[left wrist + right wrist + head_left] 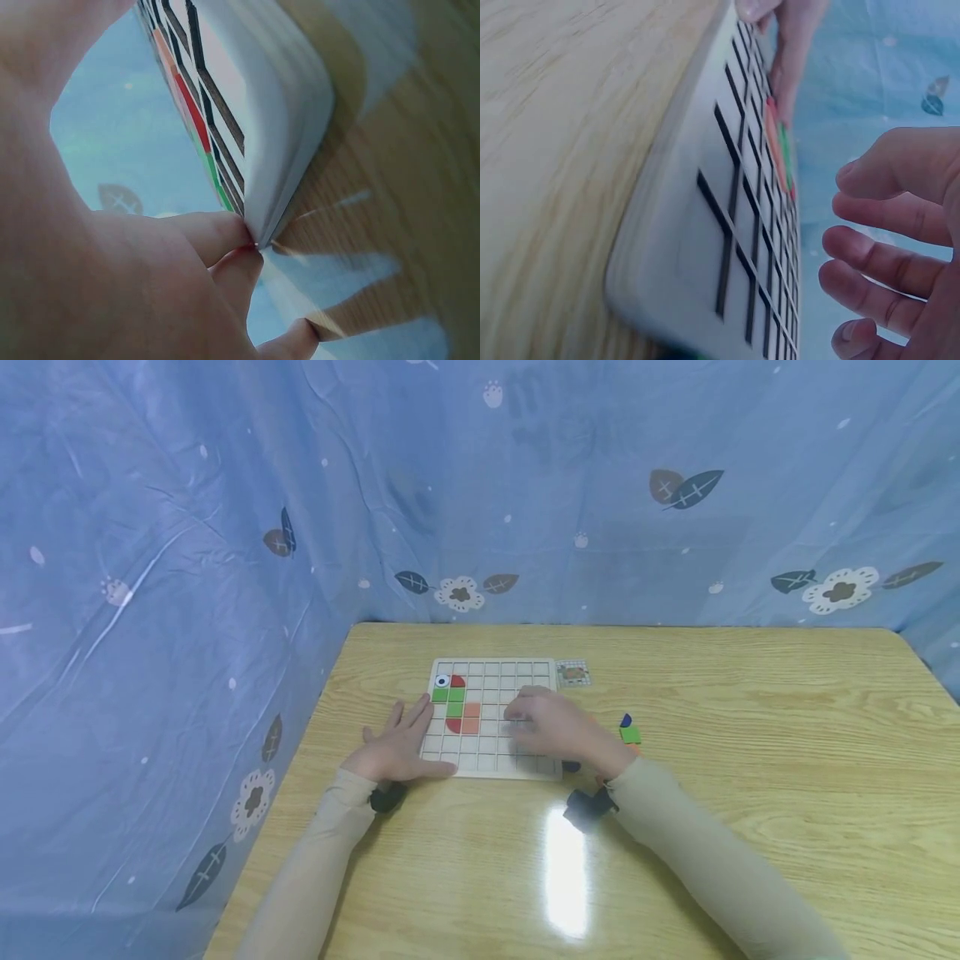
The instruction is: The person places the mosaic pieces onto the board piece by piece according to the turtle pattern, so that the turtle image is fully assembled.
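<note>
A white grid board [487, 745] lies on the table with several coloured tiles set in its left half: an eye tile [442, 681], red rounded tiles [457, 682], green squares [455, 709] and orange squares [471, 718]. My left hand [393, 750] spreads its fingers along the board's left side, thumb at the front edge; fingertips touch the board's rim in the left wrist view. Over the board's right half hovers my right hand [551, 724], slightly blurred. Its fingers [885, 259] are loosely bent in the right wrist view, with no piece visible between them.
A small picture card [574, 672] lies against the board's upper right corner. Loose pieces lie right of the board, among them a green piece [630, 735] and a dark blue one [626, 721]; my right forearm partly covers others. A blue patterned curtain [525, 527] hangs behind the table.
</note>
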Demonstrator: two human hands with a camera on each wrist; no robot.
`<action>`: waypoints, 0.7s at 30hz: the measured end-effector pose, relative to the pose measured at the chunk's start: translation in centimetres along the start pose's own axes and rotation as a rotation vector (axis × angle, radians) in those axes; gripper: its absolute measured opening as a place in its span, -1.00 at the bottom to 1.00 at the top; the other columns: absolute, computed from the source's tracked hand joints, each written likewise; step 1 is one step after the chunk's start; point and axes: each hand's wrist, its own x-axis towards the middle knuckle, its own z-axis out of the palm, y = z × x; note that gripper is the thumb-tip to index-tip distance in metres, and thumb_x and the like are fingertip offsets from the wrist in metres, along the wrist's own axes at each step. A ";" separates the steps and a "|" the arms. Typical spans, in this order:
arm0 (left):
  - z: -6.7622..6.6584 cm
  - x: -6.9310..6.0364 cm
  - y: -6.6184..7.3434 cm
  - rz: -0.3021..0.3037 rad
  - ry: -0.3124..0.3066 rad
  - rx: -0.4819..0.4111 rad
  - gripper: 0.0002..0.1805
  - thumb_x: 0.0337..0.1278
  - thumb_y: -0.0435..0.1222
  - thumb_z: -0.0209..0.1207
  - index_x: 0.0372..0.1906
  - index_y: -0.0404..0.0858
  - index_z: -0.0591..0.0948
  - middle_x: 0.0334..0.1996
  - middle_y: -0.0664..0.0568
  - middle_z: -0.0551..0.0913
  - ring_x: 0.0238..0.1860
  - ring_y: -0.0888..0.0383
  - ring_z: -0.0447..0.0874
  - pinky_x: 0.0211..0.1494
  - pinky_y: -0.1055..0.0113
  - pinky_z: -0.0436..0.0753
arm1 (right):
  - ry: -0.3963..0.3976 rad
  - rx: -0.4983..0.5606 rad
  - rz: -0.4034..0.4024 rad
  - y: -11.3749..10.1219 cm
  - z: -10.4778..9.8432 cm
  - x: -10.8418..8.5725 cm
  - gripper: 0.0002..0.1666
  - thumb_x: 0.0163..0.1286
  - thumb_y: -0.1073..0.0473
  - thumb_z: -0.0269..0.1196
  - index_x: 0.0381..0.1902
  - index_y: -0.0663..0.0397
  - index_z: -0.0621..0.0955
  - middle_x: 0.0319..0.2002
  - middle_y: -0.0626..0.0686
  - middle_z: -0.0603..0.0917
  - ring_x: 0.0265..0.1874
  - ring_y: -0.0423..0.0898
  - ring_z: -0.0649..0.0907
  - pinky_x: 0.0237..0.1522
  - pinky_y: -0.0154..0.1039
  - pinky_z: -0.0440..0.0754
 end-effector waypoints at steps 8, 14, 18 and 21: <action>0.0 0.0 0.1 0.004 -0.003 0.006 0.34 0.03 0.45 0.24 0.72 -0.11 -0.12 0.74 0.07 -0.27 0.70 -0.29 -0.41 0.37 -0.73 -0.17 | 0.027 -0.005 0.034 1.5 -1.7 -2.6 -0.71 0.41 0.12 0.37 -0.01 0.15 0.78 -0.04 0.05 0.75 -0.07 -0.01 0.71 0.02 -0.03 0.71; -0.1 -0.1 0.2 0.000 -0.002 -0.004 0.34 0.01 0.44 0.25 0.72 -0.11 -0.11 0.74 0.06 -0.25 0.70 -0.29 -0.40 0.37 -0.73 -0.17 | 0.043 -0.011 0.055 2.7 -3.0 -3.8 -0.70 0.38 0.21 0.38 0.03 0.21 0.75 0.06 0.16 0.75 -0.06 0.07 0.75 0.01 0.03 0.74; -0.2 -0.2 0.2 0.001 -0.006 -0.002 0.34 0.02 0.44 0.25 0.72 -0.11 -0.12 0.74 0.07 -0.26 0.70 -0.29 -0.41 0.37 -0.72 -0.18 | 0.052 -0.001 0.090 3.3 -3.8 -4.3 -0.68 0.35 0.26 0.36 0.04 0.24 0.74 0.11 0.23 0.73 -0.08 0.10 0.76 -0.05 0.03 0.74; -0.3 -0.2 0.2 0.003 -0.006 -0.006 0.34 0.03 0.44 0.25 0.72 -0.11 -0.13 0.74 0.07 -0.27 0.70 -0.29 -0.42 0.37 -0.72 -0.19 | 0.047 0.006 0.125 3.8 -4.1 -4.8 -0.65 0.31 0.27 0.34 0.05 0.23 0.73 0.06 0.20 0.74 -0.08 0.08 0.74 -0.04 0.03 0.73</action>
